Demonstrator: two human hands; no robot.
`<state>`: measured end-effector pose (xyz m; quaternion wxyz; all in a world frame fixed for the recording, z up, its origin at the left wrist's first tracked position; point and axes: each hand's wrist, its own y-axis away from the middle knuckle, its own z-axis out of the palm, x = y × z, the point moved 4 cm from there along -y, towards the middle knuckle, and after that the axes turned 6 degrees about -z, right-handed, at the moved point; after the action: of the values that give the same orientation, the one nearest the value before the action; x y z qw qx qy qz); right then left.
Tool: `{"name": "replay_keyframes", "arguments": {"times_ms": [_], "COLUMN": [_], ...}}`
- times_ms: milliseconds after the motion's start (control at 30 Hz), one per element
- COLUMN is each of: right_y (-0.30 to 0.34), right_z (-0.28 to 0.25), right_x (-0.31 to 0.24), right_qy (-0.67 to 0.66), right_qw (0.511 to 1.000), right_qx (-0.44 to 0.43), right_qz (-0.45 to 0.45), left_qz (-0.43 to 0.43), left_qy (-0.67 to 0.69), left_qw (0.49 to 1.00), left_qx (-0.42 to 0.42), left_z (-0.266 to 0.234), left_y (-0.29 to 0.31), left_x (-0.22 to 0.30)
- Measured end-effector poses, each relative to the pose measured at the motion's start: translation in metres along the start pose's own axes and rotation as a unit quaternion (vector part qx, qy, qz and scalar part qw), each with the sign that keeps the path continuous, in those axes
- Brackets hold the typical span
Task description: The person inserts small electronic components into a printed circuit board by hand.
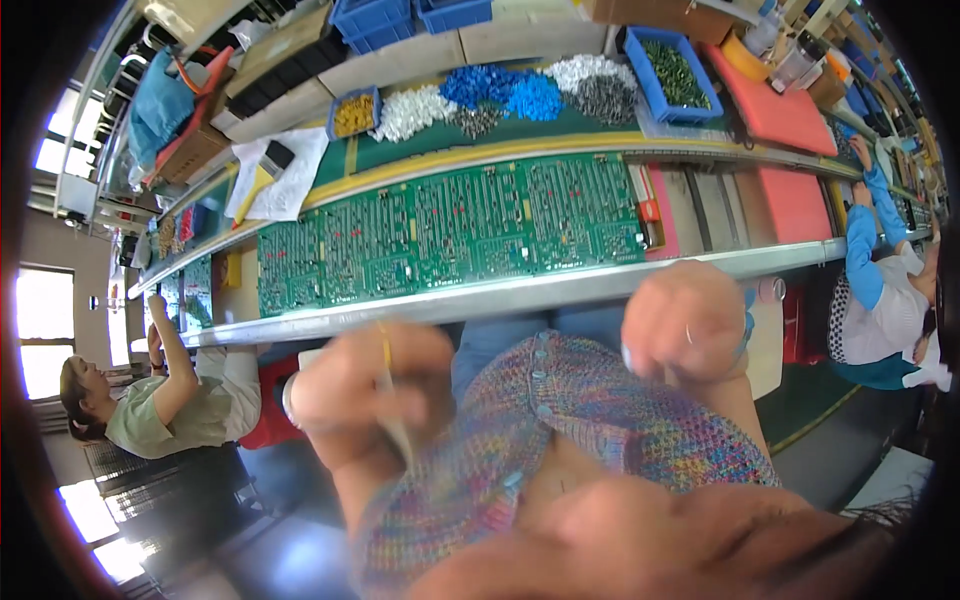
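Both my hands are raised in front of my body, short of the metal rail (480, 298) of the workbench. My left hand (365, 390) is closed, its fingers curled and smeared by motion. A yellow band (386, 348) crosses its fingers, and a pale strip (402, 438) hangs below; what it grips is unclear. My right hand (685, 320) is curled into a fist, knuckles up, and whatever is inside is hidden. Beyond the rail, nearest to both hands, green circuit boards (450, 232) lie side by side, fitted with small red and white parts.
Behind the boards lie heaps of white parts (412, 112), blue parts (535, 97) and dark grey parts (603, 100). Blue bins (712, 112) flank them. A brush (262, 182) rests on white paper (306, 150). Co-workers sit left (180, 400) and right (890, 290).
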<state>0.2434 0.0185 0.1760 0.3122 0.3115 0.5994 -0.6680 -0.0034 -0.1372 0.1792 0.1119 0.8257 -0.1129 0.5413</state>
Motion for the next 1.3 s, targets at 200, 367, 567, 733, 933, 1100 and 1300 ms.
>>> {"name": "replay_keyframes", "arguments": {"times_ms": [200, 367, 567, 733, 933, 1100, 1300], "right_y": [0.042, 0.035, -0.030, -0.060, -0.067, -0.063, -0.052], "right_z": [-0.045, -0.099, -0.167, -0.190, -0.187, -0.185, -0.183], "right_x": [0.088, 0.147, 0.209, 0.262, 0.273, 0.270, 0.250], "right_qy": [0.123, 0.171, 0.487, 0.574, 0.615, 0.655, 0.556], "right_qw": [0.937, 0.904, 0.819, 0.777, 0.747, 0.729, 0.783], "right_qx": [0.136, 0.193, 0.196, 0.191, 0.166, 0.149, 0.183], "right_qz": [0.299, 0.341, 0.230, 0.173, 0.190, 0.130, 0.212], "left_qz": [-0.348, -0.452, -0.435, -0.437, -0.226, -0.076, -0.074], "left_qy": [-0.464, -0.454, -0.463, -0.453, -0.439, -0.427, -0.534], "left_qw": [0.713, 0.670, 0.667, 0.667, 0.720, 0.788, 0.745], "left_qx": [0.394, 0.375, 0.389, 0.398, 0.488, 0.436, 0.394], "left_z": [-0.040, -0.034, -0.025, -0.032, -0.060, -0.103, -0.142], "left_y": [0.082, 0.092, 0.094, 0.099, 0.034, -0.090, -0.174], "left_x": [-0.205, -0.230, -0.228, -0.224, -0.176, -0.171, -0.225]}}
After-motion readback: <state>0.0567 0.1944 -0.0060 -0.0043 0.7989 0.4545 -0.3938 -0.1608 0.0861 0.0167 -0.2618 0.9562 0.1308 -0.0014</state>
